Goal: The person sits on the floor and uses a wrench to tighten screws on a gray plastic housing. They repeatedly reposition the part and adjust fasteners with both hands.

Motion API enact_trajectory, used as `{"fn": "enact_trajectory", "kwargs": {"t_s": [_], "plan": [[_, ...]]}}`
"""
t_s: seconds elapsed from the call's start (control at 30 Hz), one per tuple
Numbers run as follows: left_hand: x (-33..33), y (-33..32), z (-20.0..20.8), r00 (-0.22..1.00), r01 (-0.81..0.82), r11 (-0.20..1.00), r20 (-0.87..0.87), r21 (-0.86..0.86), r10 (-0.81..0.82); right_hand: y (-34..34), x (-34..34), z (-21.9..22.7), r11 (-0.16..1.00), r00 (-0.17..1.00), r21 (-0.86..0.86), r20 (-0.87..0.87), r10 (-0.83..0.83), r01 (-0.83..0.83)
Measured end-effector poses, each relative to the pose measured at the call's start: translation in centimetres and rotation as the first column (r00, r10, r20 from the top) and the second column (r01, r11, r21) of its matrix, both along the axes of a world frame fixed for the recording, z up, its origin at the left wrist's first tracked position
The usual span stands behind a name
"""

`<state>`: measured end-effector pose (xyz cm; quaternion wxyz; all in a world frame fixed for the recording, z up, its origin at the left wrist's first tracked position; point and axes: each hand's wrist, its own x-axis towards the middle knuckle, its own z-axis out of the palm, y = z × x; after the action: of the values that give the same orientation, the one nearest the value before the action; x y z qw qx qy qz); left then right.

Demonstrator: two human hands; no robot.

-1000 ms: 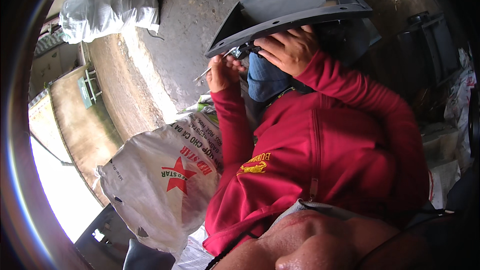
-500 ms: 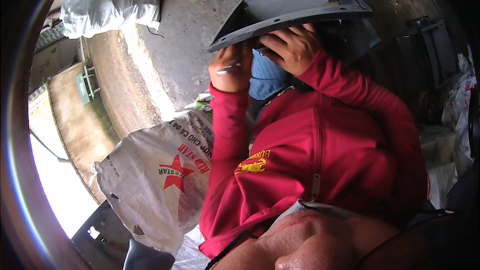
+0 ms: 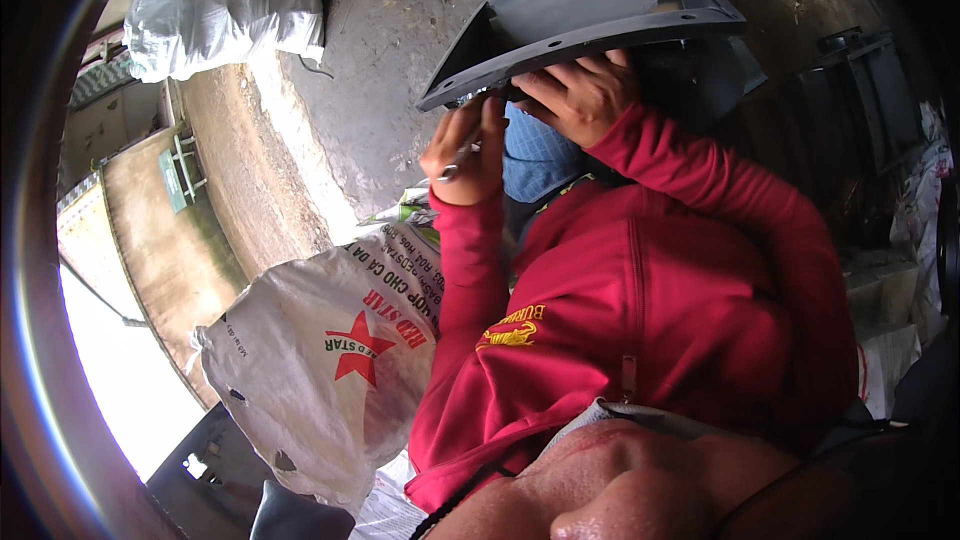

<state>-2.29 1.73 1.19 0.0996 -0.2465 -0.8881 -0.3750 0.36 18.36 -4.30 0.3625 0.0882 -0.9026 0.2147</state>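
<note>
A dark grey angular part [image 3: 580, 0], a trough-like shape with a curved flange and bolt holes, rests tilted at the top middle over my blue-clad legs. My left hand [image 3: 466, 152] is below the left end of its flange, closed round a slim shiny metal wrench [image 3: 455, 162]. The tool's rounded end shows beside my thumb side; its other end is hidden by my fingers and the flange. My right hand [image 3: 585, 98] lies to the right, fingers bent up against the underside of the flange, gripping it. Those fingertips are hidden behind the edge.
On my left lies a white woven sack [image 3: 310, 370] with a red star. White plastic-wrapped bundles [image 3: 230, 15] lie at the upper left on the grey concrete floor [image 3: 385, 50]. Dark metal parts [image 3: 870, 90] stand at the right, near pale plastic bags [image 3: 920, 200].
My left hand has turned and shifted slightly, and the wrench in it now slants more steeply with its end lower. My right hand and the grey part have barely moved.
</note>
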Motion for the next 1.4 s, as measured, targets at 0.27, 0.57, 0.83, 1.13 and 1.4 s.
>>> {"fn": "enact_trajectory", "kwargs": {"t_s": [0.27, 0.57, 0.83, 1.13, 1.4], "plan": [[-1.5, -1.5, -2.6, 0.901, -0.088, 0.87, 0.411, 0.486, -0.139, 0.4, -0.4, -0.4, 1.0, 0.998, 0.026, -0.065, -0.008, 0.01], [0.1, -2.9, -2.0, 0.931, -0.124, 0.816, 0.352, 0.565, -0.102, -0.1, 0.2, -0.4, 1.0, 1.0, 0.022, -0.004, 0.007, -0.007], [-0.4, 1.0, 0.7, 0.978, 0.022, 0.97, -0.195, -0.241, -0.071, 0.2, 0.3, -0.1, 0.999, 0.999, 0.016, 0.03, 0.033, -0.034], [-1.8, -4.3, -6.7, 0.755, -0.337, 0.489, 0.541, 0.805, -0.371, 0.2, 0.3, -0.1, 1.0, 1.0, 0.015, 0.015, 0.02, -0.02], [-0.1, 0.3, 1.0, 0.998, 0.012, 0.995, -0.061, -0.096, -0.018, 0.3, 0.1, 0.1, 0.999, 0.999, -0.015, -0.02, 0.03, -0.031]]}}
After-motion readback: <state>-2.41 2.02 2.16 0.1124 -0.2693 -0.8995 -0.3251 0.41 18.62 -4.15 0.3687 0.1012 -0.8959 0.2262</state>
